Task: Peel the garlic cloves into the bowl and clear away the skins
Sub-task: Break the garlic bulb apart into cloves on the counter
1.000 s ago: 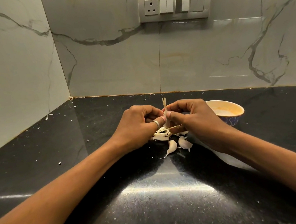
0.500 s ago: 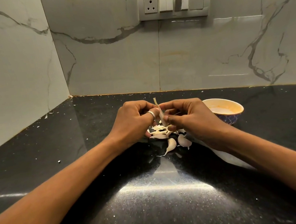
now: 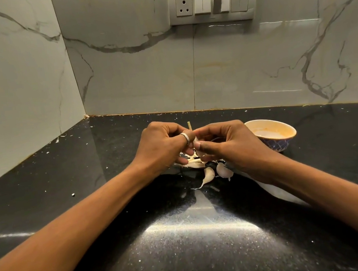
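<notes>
My left hand (image 3: 163, 147), with a ring on one finger, and my right hand (image 3: 227, 145) meet above the black counter. Between their fingertips they pinch one garlic piece (image 3: 198, 147) whose dry stem sticks up. Below the hands lies a small heap of cloves and skins (image 3: 194, 163); two loose cloves (image 3: 209, 174) (image 3: 223, 170) rest on the counter nearer me. A small bowl (image 3: 271, 133), orange-tinted inside and blue-patterned outside, stands just right of my right hand.
The black speckled countertop (image 3: 187, 236) runs into a corner of marble-look walls on the left and behind. A white paper or cloth (image 3: 279, 192) lies under my right forearm. A switch panel (image 3: 213, 3) sits high on the back wall. Tiny skin flecks dot the counter.
Both hands have kept working the same garlic piece; the upright stem has shifted slightly left and sits lower between the fingers. The cloves on the counter and the bowl have not moved.
</notes>
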`<state>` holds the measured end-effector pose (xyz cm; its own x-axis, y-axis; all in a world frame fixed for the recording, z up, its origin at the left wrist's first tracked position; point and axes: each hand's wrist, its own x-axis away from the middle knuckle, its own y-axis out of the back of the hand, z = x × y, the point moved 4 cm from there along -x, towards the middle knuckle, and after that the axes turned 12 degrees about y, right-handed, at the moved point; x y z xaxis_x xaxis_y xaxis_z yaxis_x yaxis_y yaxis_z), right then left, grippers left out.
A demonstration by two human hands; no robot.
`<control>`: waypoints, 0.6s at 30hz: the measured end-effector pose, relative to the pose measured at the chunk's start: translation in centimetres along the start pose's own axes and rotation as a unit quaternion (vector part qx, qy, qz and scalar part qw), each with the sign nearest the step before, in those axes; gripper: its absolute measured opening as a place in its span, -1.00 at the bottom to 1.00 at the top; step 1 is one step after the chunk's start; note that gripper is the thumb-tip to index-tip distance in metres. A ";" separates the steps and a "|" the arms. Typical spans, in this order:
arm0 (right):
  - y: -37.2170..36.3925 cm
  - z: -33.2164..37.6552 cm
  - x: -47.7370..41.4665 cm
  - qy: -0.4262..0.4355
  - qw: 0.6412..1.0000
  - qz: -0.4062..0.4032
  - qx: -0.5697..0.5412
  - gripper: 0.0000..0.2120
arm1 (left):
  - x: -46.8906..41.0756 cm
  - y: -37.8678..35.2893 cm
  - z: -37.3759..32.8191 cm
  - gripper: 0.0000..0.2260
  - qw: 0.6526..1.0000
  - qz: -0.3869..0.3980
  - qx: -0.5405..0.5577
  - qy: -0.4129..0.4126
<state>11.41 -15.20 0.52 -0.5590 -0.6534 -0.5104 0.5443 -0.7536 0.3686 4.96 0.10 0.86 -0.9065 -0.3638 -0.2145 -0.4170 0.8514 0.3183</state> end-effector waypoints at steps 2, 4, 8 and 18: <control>0.0 0.2 0.0 0.003 1.000 0.001 0.004 -0.81 | 0.1 0.0 0.0 -0.85 1.000 0.000 0.013 0.006; 0.0 0.2 0.0 0.004 1.000 -0.001 0.007 -0.82 | 0.1 0.0 0.0 -0.83 1.000 0.002 0.026 0.013; 0.0 0.2 -0.2 0.009 1.000 -0.006 0.025 -0.83 | 0.1 -0.1 -0.1 -0.84 0.998 0.000 0.058 0.036; 0.5 0.5 -0.1 -0.008 0.998 -0.063 -0.025 -0.84 | -0.3 0.1 0.2 -0.85 0.997 -0.009 0.054 0.059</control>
<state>11.44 -15.59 1.13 -0.6343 -0.5547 -0.5385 0.4992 -0.8258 0.2626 5.22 0.34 0.74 -0.9033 -0.4156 -0.1062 -0.4289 0.8777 0.2137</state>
